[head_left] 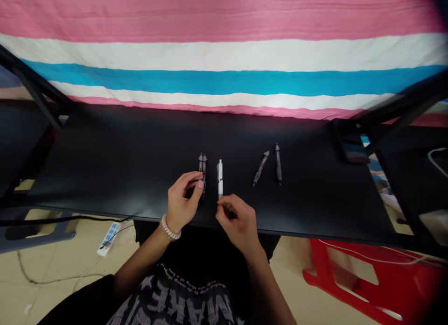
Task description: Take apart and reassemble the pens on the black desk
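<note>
On the black table (140, 152), two dark pens (202, 164) stand side by side, lengthwise away from me. My left hand (184, 199) is at their near part, thumb and fingers closed around them. Just to their right is a white pen (220, 175), also pointing away from me. The fingertips of my right hand (240, 220) pinch its near end. Farther right lie two more dark pens, one slanted (261, 168) and one nearly straight (278, 164), with neither hand touching them.
A striped pink, white and blue cloth (224, 82) hangs behind the table. Black metal supports rise at both sides. A dark phone-like object (355, 150) rests at the right. Below are a red stool (322, 264) and a white power strip (109, 238).
</note>
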Demonstrator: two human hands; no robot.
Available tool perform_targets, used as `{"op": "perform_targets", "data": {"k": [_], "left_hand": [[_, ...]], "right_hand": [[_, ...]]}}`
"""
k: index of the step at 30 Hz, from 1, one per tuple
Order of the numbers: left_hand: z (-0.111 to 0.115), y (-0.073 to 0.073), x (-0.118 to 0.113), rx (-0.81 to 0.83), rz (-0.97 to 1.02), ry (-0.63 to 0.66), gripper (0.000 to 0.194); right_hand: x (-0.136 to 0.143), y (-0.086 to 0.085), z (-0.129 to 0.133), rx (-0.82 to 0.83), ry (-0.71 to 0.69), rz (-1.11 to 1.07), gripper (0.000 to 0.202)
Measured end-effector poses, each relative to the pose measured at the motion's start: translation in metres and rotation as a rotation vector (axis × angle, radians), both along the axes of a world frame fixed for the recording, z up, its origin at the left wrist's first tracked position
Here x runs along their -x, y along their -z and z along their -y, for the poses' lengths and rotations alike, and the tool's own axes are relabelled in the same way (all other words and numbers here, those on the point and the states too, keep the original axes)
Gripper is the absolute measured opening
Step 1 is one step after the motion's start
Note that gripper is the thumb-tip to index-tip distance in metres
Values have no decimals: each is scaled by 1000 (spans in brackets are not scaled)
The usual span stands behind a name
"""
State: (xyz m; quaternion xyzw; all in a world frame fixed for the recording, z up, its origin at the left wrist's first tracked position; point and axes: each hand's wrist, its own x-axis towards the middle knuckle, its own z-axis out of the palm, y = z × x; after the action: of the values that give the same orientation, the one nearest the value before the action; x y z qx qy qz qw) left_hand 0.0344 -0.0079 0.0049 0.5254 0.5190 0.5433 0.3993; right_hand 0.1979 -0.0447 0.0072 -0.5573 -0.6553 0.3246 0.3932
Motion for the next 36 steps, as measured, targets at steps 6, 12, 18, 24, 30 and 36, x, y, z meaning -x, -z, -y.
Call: {"op": "perform_targets", "data": {"k": [6,12,18,24,30,36], "left_hand": [[2,-17,-2,311,501,100,28],[0,-24,1,343,720,-33,28],[2,-21,-6,287,846,-183,30],[2,-23,-5,299,885,-278,26],[6,-29,-4,265,921,-288,28],[8,-34,-6,248,918,-294,26]], "right_hand": [[12,-12,27,54,-246,-187,16],[33,-2,34,350,-18,-495,25],[48,9,38,-75,275,-182,20],[41,3,30,-140,310,-177,22],[40,-9,32,-106,254,-299,12],[40,-12,34,-75,227,-335,12]]}}
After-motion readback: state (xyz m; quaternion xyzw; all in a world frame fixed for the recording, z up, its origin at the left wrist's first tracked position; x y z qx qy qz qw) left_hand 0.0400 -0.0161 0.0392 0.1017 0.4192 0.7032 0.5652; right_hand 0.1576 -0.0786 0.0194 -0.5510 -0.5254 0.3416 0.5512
